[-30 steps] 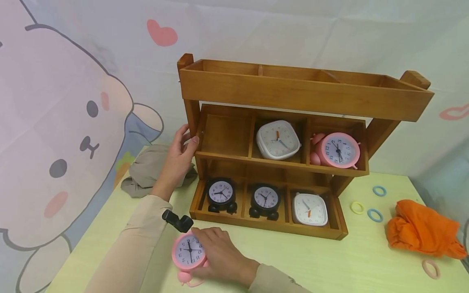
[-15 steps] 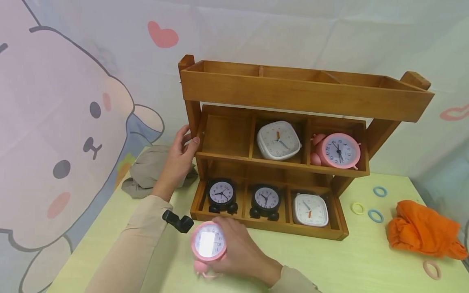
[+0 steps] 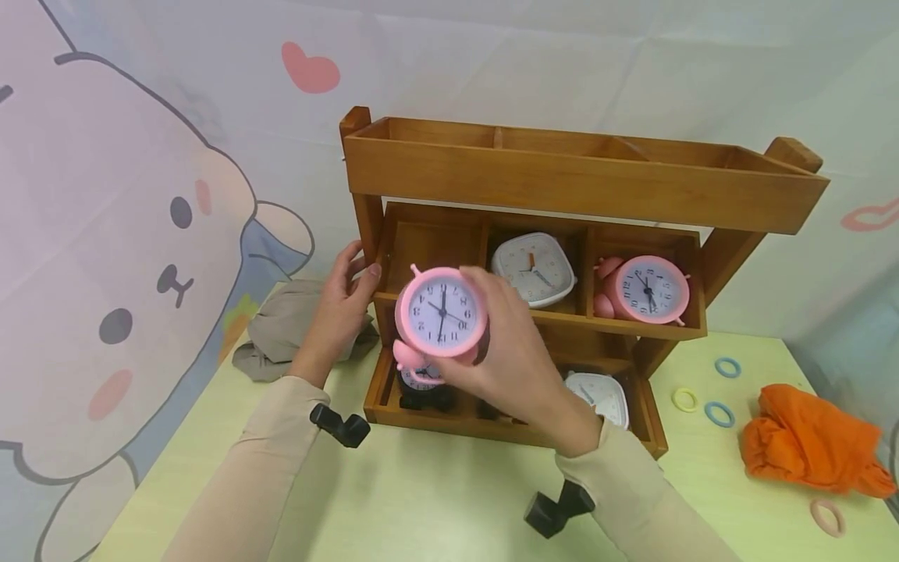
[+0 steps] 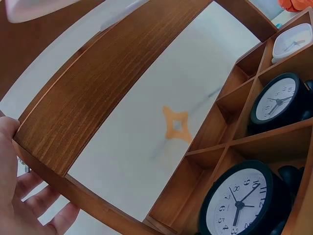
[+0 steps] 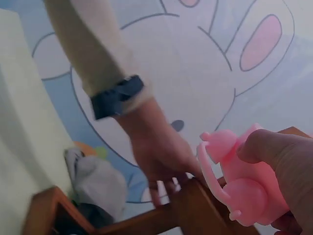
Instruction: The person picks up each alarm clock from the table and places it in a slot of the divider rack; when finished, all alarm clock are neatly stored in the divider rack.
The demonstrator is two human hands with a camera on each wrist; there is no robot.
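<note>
My right hand (image 3: 520, 363) holds a pink twin-bell alarm clock (image 3: 442, 316) by its side, raised before the left part of the wooden shelf rack (image 3: 576, 176). The clock's bells and handle point down toward me in the head view; its back shows in the right wrist view, under my thumb (image 5: 264, 147). My left hand (image 3: 344, 300) grips the rack's left side, thumb in front and fingers around the edge. On the middle tier sit a white square clock (image 3: 534, 269) and another pink alarm clock (image 3: 652, 290). The middle tier's left compartment is partly covered by the held clock.
Two black alarm clocks (image 4: 239, 200) and a white clock (image 3: 600, 398) stand on the bottom tier, partly hidden by my right hand. A grey-beige cloth (image 3: 274, 332) lies left of the rack. Orange cloth (image 3: 811, 441) and several small rings, including a blue ring (image 3: 719, 414), lie right.
My right hand has lifted the pink alarm clock from near the tabletop, up and rightward to the middle tier's height in view. My left hand stays on the rack.
</note>
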